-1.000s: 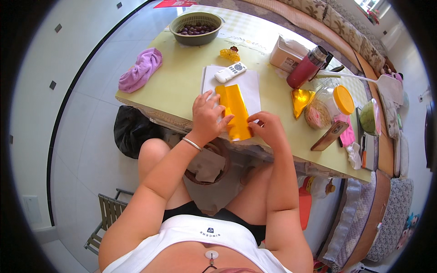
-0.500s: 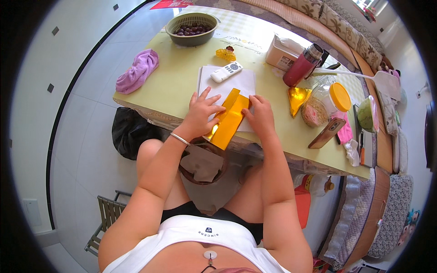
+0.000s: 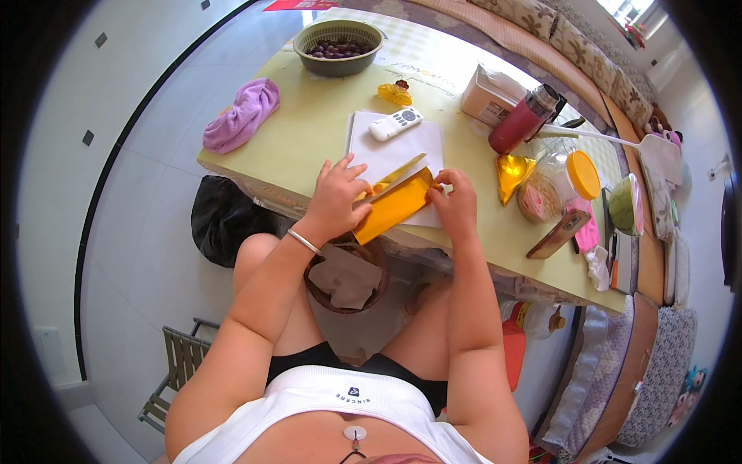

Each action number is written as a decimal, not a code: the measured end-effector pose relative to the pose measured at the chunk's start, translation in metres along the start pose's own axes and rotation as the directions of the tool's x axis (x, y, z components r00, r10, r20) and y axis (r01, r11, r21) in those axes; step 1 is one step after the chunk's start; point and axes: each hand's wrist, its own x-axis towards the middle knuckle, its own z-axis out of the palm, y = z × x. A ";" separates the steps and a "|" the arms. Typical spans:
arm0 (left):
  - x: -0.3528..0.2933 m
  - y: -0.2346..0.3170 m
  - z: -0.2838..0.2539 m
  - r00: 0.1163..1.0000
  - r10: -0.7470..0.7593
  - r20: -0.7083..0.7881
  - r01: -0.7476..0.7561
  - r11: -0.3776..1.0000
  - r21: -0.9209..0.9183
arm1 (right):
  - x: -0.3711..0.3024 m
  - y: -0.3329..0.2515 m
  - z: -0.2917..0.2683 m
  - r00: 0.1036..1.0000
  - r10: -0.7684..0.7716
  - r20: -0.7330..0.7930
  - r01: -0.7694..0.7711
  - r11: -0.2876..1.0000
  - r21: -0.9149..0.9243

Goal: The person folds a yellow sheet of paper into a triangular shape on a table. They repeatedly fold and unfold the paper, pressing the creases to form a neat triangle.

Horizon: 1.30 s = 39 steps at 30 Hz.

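A strip of shiny gold foil paper [image 3: 396,210] with a folded-up flap is held slanting over the table's near edge. My left hand [image 3: 334,203] grips its left end between thumb and forefinger, the other fingers spread above. At the upper right corner, my right hand [image 3: 457,201] pinches the foil paper with bent fingers. Beneath lie white paper sheets [image 3: 371,155], with a white remote control [image 3: 396,124] on top. A folded gold foil piece [image 3: 513,176] rests to the right of my right hand.
Farther back are a colander [image 3: 337,65] of dark round fruit, a yellow hair claw [image 3: 395,93] and a tissue box [image 3: 485,100]. A red thermos [image 3: 519,127], a yellow-lidded jar [image 3: 583,175] and a leaning phone [image 3: 558,234] crowd the right. A purple cloth [image 3: 242,120] lies left.
The gold foil paper has turned to a flatter slant, its flap now raised. My right hand has shifted slightly right and down, its fingers closing on the corner.
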 end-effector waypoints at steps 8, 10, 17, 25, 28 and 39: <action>0.008 -0.003 0.006 0.970 -0.004 -0.243 0.023 0.997 0.075 | 0.000 0.005 -0.008 0.996 0.035 0.082 -0.034 0.999 -0.012; 0.009 -0.003 0.006 0.954 0.007 -0.298 0.016 0.997 0.073 | -0.001 0.010 -0.006 0.998 -0.015 0.063 0.015 1.000 -0.010; 0.008 -0.007 0.010 0.923 0.000 -0.384 0.008 1.000 0.019 | -0.007 -0.005 -0.006 0.992 0.121 0.036 -0.115 0.983 -0.143; 0.010 -0.005 0.019 0.933 -0.043 -0.358 0.031 0.999 -0.041 | -0.013 -0.018 -0.010 0.944 0.287 0.161 -0.251 0.945 -0.210; 0.013 -0.002 0.019 0.931 -0.056 -0.361 0.039 0.998 -0.054 | -0.017 -0.009 -0.005 0.962 0.245 0.124 -0.231 0.966 -0.118; 0.013 -0.013 0.007 0.937 -0.288 -0.200 0.202 0.910 -0.363 | -0.012 -0.017 -0.028 0.974 -0.179 0.136 0.144 0.961 0.236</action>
